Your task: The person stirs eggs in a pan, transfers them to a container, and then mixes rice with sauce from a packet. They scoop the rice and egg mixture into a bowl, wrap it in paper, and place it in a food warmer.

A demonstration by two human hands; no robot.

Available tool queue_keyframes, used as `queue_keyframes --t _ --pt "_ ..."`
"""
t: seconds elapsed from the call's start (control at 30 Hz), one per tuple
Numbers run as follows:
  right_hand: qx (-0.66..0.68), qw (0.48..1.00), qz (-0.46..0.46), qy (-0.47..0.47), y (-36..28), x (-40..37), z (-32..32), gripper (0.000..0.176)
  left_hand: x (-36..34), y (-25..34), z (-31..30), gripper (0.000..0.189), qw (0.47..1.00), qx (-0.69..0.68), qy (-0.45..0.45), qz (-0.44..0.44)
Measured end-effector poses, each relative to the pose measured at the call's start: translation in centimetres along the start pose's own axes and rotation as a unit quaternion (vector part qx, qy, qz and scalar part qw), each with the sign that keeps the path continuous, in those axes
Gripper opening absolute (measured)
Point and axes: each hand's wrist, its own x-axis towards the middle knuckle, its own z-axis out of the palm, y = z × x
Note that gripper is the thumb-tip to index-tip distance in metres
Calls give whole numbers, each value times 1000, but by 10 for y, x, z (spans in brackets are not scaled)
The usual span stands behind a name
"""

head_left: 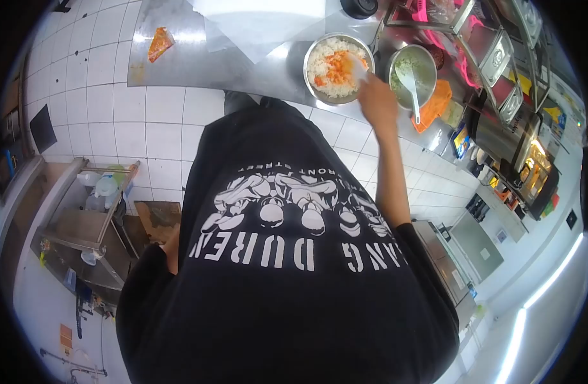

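Observation:
A metal bowl of white rice stands at the counter's near edge, with orange-red sauce or bits over its middle. My right hand reaches over the bowl's right rim. It is closed on a pale, motion-blurred utensil that looks like a spoon, its end in the rice. Just right stands a second metal bowl with a pale green mixture and a white spoon resting in it. Down by my left side, only a bit of my left hand and forearm shows; its fingers are hidden.
An orange cloth lies right of the green bowl. On the steel counter are a white sheet and an orange triangular piece. A black round object sits behind. A rack with metal containers rises at right.

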Motion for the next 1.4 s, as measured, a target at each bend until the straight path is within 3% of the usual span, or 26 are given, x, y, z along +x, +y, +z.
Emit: queue_keyframes --t 0.1,0.2,0.3,0.33,0.37,0.43,0.47,0.57,0.6,0.8,0.9,1.03,1.1,1.13,1.17,1.2,1.23,1.27,1.3,1.4 --pt "-2 999 25 -47 -14 1 -5 25 3 25 25 38 999 -34 24 -26" --pt "-14 999 -28 24 8 1 -13 28 -5 21 42 38 995 -63 49 -52" --pt "17 999 44 19 -3 7 0 30 -3 14 43 39 992 -76 63 -72" --pt "-27 995 81 -42 -22 10 1 31 -10 11 45 39 991 -80 69 -79" --pt "-25 996 81 -39 -22 12 -4 31 -5 6 43 39 990 -84 77 -86" --pt "2 998 56 -27 -13 9 -14 32 -12 -5 41 40 986 -94 88 -103" --pt "-52 994 -93 37 3 2 -21 31 -10 -7 40 40 984 -101 97 -110" --pt "-14 998 -36 58 8 7 -2 29 -13 -14 42 41 978 -116 105 -135" --pt "-27 999 39 17 -15 16 10 28 -4 -15 32 41 978 -115 107 -141" --pt "22 999 -7 -37 -18 5 -30 26 14 -51 -4 42 964 -137 147 -177" --pt "-12 999 6 -29 -39 2 5 27 19 -50 -1 43 955 -153 153 -203" --pt "11 998 21 -57 -36 6 -5 28 1 -115 -25 44 942 -175 175 -227" --pt "9 1000 9 -29 -27 0 -23 26 32 -131 -53 44 931 -195 196 -238" --pt "11 1000 1 -9 -24 -6 -30 24 18 -37 -108 44 929 -199 197 -241" --pt "10 1000 1 -16 -23 -14 -39 24 1 53 -200 38 973 85 98 -193" --pt "6 1000 16 -21 -24 -17 -51 25 9 62 -228 31 961 155 167 -157" --pt "2 999 31 -23 -24 -18 -57 25 5 116 -258 26 912 172 337 -159" --pt "-18 999 37 -21 -22 -14 -51 23 6 165 -283 25 903 113 399 -111" --pt "-17 999 36 -18 -23 -8 -35 23 15 203 -295 32 893 -30 449 -4" --pt "-33 999 11 39 -36 4 9 20 75 275 -298 35 863 -337 342 157"
